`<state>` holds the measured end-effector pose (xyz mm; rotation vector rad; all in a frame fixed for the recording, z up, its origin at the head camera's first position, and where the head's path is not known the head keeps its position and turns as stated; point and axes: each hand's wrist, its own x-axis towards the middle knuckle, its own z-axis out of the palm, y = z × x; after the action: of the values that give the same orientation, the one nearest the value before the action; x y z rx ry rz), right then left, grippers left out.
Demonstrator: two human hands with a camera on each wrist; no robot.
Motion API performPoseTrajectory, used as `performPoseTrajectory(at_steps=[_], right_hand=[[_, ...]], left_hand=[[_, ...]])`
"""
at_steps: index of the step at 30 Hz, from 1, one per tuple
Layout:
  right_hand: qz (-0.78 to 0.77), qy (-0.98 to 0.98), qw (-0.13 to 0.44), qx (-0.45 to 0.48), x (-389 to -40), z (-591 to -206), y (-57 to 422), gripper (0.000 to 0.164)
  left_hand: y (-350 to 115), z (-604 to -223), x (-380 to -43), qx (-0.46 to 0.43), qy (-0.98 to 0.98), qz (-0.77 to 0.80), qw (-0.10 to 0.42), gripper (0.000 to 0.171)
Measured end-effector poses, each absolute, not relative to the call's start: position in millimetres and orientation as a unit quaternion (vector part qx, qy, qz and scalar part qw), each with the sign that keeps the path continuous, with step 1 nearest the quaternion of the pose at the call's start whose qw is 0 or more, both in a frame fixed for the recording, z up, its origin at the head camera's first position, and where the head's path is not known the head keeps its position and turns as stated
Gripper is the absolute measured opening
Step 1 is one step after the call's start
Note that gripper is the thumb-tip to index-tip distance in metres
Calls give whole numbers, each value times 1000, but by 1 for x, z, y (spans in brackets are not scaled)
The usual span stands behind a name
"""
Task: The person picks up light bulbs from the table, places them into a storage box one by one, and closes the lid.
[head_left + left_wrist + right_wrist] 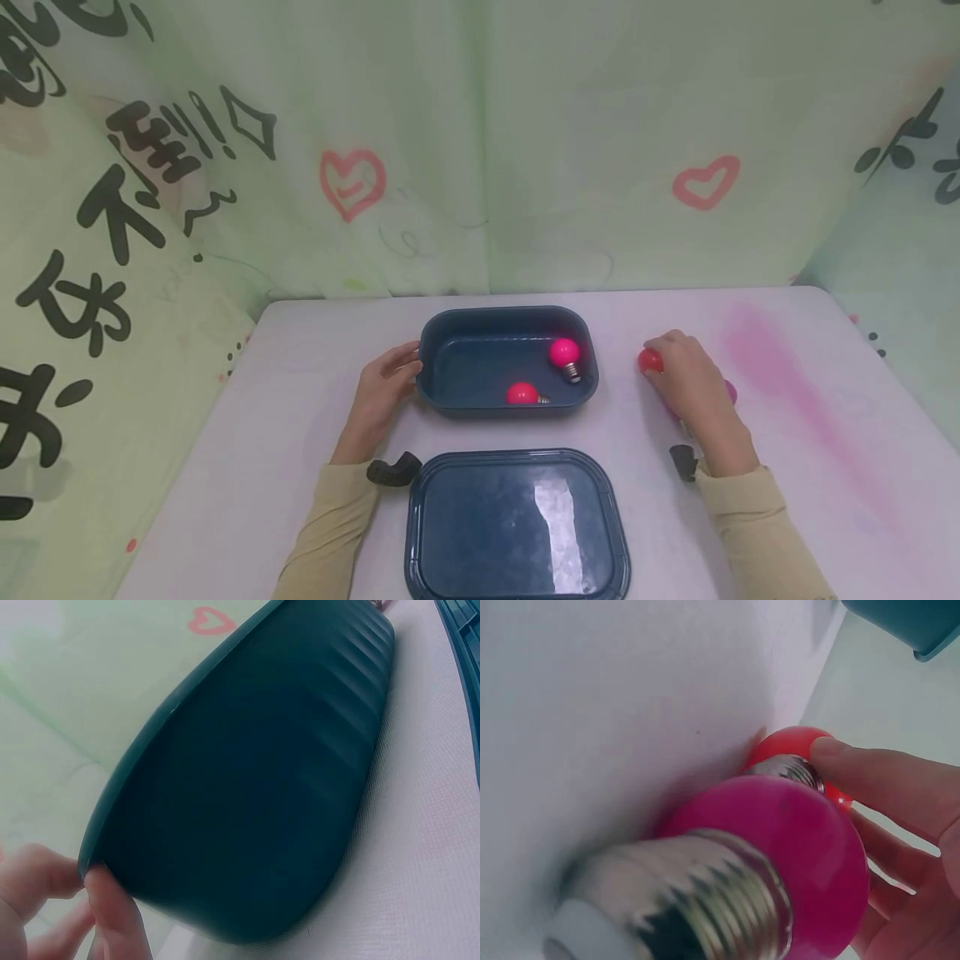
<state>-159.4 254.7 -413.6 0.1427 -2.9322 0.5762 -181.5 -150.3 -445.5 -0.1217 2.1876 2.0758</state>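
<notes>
Box [472, 362] already holds two bulbs [564, 353]; left hand [381, 392] pinches its edge, right hand [692, 383] grasps red bulb [650, 360], magenta bulb [802, 847] remains outside, lid [487, 525] off.

From above, the head view faces forward and down; both close-in wrist views share the blue box [240, 772]

Left grip [381, 393] holds a blue box [468, 362]; right grip [695, 386] pinches a red bulb [649, 360]
</notes>
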Motion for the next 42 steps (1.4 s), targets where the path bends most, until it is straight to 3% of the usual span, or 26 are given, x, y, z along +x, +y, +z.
performPoseTrajectory(at_steps=[5,18,42], right_hand=[[207,-973,87,56,-161,-410,253,40],[234,-969,56,48,-158,-391,235,48],[260,-960,75,75,-151,-363,205,48]], left_hand=[[-150,-445,-181,-39,723,687,62,41],[-150,-447,-182,-48,727,683,58,40],[-151,-448,-181,-40,730,679,61,40]])
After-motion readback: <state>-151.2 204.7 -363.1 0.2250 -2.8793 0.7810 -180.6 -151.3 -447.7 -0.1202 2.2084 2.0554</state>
